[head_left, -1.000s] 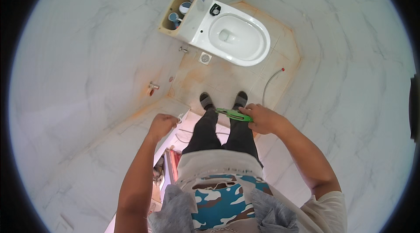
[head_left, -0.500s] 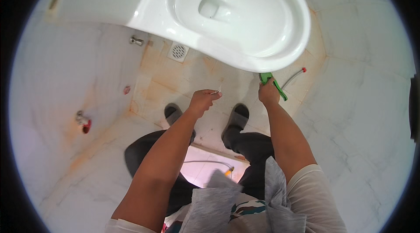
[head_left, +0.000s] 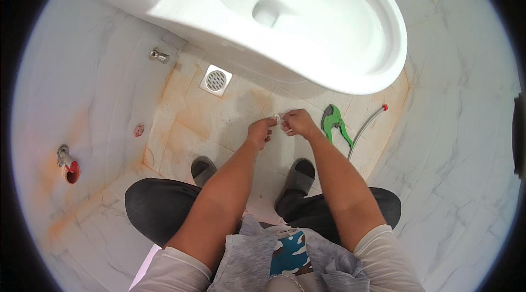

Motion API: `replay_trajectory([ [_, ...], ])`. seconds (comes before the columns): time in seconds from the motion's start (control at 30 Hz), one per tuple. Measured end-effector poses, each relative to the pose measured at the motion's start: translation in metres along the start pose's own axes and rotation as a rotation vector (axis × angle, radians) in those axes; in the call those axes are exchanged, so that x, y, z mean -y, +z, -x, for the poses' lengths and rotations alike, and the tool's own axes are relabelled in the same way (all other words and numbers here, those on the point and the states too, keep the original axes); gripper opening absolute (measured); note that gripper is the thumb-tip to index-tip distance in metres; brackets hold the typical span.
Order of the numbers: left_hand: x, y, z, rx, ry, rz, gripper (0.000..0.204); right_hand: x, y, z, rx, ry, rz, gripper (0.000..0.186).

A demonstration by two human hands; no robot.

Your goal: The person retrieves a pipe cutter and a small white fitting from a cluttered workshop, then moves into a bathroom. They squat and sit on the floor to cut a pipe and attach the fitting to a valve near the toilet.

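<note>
My left hand (head_left: 262,132) pinches a small white strand (head_left: 276,117), too small to identify clearly, in front of the toilet's bowl. My right hand (head_left: 296,123) is closed at the same strand, its fingertips beside those of my left. Just right of my right hand, a green cutting tool (head_left: 334,119) with long handles lies on the tiled floor, beside a flexible metal hose (head_left: 366,127) with a red end. The white toilet (head_left: 350,40) fills the top of the view, above both hands.
A square floor drain (head_left: 216,80) is left of my hands. The left wall has a metal valve (head_left: 159,55), a second fitting (head_left: 66,157) with red in it and a small red fitting (head_left: 138,131). My slippered feet (head_left: 296,179) and bent knees are below; marbled walls (head_left: 449,138) close in.
I have crouched closer to the toilet and floor. My right hand has let go of the green tool, now on the floor, and moved left to meet my left hand at the white strand.
</note>
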State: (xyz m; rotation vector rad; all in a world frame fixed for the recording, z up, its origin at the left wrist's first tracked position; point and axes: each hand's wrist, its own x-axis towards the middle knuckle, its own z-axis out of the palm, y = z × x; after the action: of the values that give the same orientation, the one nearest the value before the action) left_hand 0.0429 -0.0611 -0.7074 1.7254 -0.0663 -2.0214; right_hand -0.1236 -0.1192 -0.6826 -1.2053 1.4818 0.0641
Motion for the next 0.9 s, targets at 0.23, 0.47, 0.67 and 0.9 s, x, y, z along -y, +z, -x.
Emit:
replay_trajectory([
  [0.23,-0.006,-0.011,0.004,-0.034,0.039,0.139,0.018,-0.001,0.001,-0.004,0.194,0.023,-0.341,0.02],
  [0.47,0.013,-0.042,-0.021,-0.141,0.12,-0.119,0.022,0.016,-0.029,-0.002,0.287,0.073,-0.207,0.024],
  [0.67,0.08,-0.014,0.002,-0.19,0.82,-1.56,0.036,0.034,-0.016,-0.002,0.272,0.017,-0.365,0.025],
  [0.9,0.021,-0.015,0.012,-0.16,0.533,-0.224,0.03,0.032,-0.007,-0.007,0.165,-0.003,-0.322,0.024],
])
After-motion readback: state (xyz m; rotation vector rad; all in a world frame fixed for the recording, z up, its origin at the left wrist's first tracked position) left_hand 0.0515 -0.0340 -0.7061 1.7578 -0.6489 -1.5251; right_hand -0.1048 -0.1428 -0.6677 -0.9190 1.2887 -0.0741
